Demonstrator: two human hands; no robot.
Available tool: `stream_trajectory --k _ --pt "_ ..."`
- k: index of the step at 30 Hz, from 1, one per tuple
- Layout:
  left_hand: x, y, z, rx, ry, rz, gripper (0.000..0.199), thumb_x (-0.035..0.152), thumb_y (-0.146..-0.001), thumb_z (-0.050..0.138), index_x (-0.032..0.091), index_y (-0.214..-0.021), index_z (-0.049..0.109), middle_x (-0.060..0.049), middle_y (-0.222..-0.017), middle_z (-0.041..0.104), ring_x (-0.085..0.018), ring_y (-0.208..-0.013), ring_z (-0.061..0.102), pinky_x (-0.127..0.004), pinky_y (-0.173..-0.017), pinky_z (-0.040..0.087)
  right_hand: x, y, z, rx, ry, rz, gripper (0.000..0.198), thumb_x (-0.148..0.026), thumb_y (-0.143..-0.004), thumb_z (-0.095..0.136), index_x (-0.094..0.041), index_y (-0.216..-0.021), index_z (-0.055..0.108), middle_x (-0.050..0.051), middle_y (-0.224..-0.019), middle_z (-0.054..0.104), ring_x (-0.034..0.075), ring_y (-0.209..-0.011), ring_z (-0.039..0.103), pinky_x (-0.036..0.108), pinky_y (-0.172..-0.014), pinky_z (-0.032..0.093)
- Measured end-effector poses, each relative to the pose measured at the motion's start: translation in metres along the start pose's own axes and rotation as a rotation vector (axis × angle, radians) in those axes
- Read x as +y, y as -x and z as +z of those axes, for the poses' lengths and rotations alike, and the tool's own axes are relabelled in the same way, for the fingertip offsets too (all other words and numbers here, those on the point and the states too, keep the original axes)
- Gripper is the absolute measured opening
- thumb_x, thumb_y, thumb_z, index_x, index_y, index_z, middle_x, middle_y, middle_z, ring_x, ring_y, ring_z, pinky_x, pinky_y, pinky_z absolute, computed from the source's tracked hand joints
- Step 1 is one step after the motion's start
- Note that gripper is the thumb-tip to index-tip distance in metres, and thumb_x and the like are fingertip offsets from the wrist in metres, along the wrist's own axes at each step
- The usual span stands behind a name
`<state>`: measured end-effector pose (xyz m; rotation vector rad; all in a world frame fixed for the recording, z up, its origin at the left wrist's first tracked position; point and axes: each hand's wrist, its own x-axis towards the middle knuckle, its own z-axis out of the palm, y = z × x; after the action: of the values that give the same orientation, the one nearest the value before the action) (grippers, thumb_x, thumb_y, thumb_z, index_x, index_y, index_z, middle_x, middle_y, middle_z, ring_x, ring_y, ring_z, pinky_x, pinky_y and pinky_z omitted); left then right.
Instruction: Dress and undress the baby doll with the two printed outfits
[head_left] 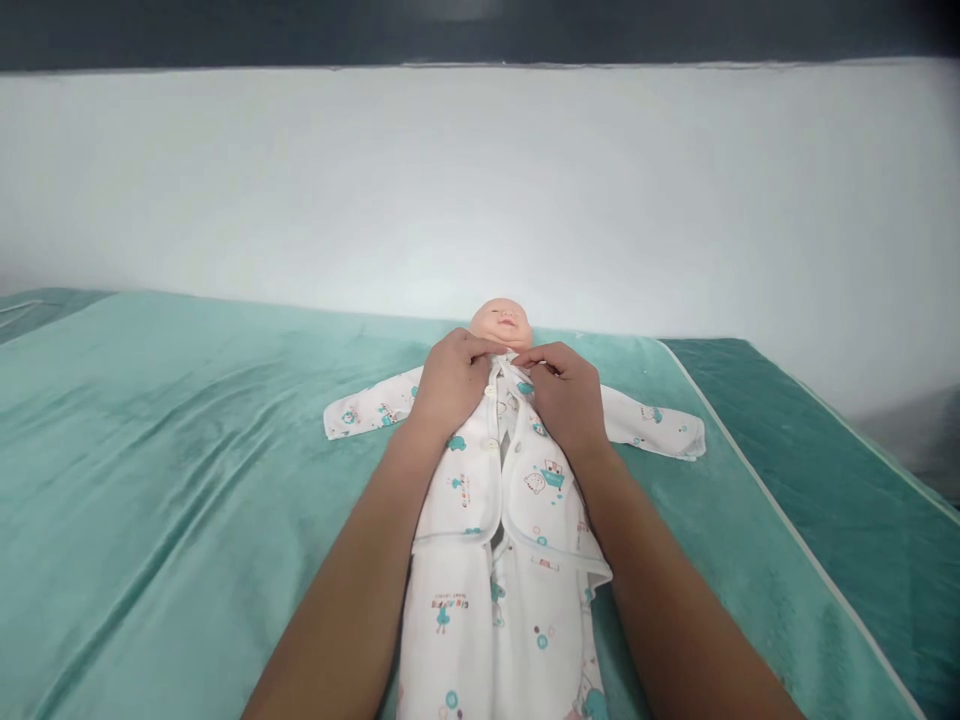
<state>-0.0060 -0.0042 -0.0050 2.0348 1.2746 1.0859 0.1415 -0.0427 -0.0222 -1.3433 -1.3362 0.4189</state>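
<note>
A baby doll point(501, 320) lies on its back, its head toward the wall. It wears a white printed baby jacket point(461, 490) with sleeves spread to both sides, and white printed trousers point(450, 630). The jacket's front edges part slightly down the middle, with small buttons along the left edge. At the collar, my left hand point(456, 375) pinches the left edge just below the doll's chin. My right hand point(566, 390) has its fingers closed on the collar's right edge, close to the left fingertips. The exact fingertip contact is partly hidden.
A green blanket point(187, 450) with soft folds covers the bed under the doll. To the right, past its pale border, lies a darker green cover point(847, 470). A white wall point(480, 180) with a dark band on top stands behind the doll's head.
</note>
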Motion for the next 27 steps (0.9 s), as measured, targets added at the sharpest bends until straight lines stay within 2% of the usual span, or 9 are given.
stream_trajectory --k 5,11,16,20,23,27 --pt "-0.001 0.005 0.0 0.018 -0.047 0.005 0.034 0.011 -0.086 0.046 0.02 -0.098 0.078 -0.005 -0.101 0.067 -0.018 -0.098 0.064 -0.031 -0.097 0.047 0.002 0.003 -0.002 -0.029 0.052 -0.071 0.033 -0.013 -0.079 0.044 -0.023 -0.08 0.076 0.003 -0.092 0.069 0.019 -0.088 0.063 0.034 -0.08 0.046" --pt "-0.003 0.012 0.0 -0.027 -0.021 -0.003 0.036 0.014 -0.09 0.043 0.018 -0.106 0.074 -0.007 -0.108 0.064 -0.019 -0.103 0.063 -0.033 -0.098 0.047 -0.003 0.01 -0.01 -0.188 0.319 -0.095 0.038 -0.018 -0.089 0.041 -0.024 -0.105 0.076 0.008 -0.107 0.062 0.023 -0.095 0.06 0.039 -0.085 0.047" --pt "-0.004 0.022 -0.002 -0.07 -0.036 0.053 0.042 0.012 -0.092 0.036 0.016 -0.117 0.07 -0.01 -0.115 0.06 -0.021 -0.114 0.057 -0.037 -0.107 0.042 -0.012 0.031 -0.018 -0.333 0.429 -0.184 0.046 -0.042 -0.099 0.036 -0.026 -0.134 0.06 0.011 -0.131 0.054 0.03 -0.121 0.046 0.05 -0.104 0.039" --pt "-0.004 0.029 -0.004 -0.07 -0.037 0.069 0.041 0.017 -0.095 0.035 0.018 -0.121 0.068 -0.01 -0.118 0.059 -0.022 -0.117 0.054 -0.04 -0.108 0.04 -0.019 0.052 -0.021 -0.412 0.43 -0.171 0.052 -0.049 -0.099 0.039 -0.027 -0.145 0.048 0.008 -0.15 0.043 0.031 -0.136 0.034 0.053 -0.112 0.031" --pt "-0.002 0.034 -0.006 -0.039 0.003 0.066 0.037 0.019 -0.096 0.038 0.02 -0.118 0.068 -0.009 -0.119 0.061 -0.021 -0.117 0.054 -0.039 -0.107 0.04 -0.022 0.058 -0.018 -0.363 0.34 -0.139 0.049 -0.048 -0.096 0.048 -0.026 -0.139 0.052 0.007 -0.15 0.044 0.029 -0.139 0.033 0.051 -0.115 0.029" --pt "0.004 0.042 -0.009 0.086 0.05 0.078 0.024 0.022 -0.092 0.05 0.022 -0.101 0.072 -0.006 -0.109 0.067 -0.021 -0.112 0.055 -0.036 -0.102 0.042 -0.026 0.058 -0.012 -0.167 0.256 -0.154 0.032 -0.038 -0.089 0.059 -0.024 -0.118 0.061 0.009 -0.128 0.057 0.027 -0.124 0.046 0.046 -0.108 0.037"
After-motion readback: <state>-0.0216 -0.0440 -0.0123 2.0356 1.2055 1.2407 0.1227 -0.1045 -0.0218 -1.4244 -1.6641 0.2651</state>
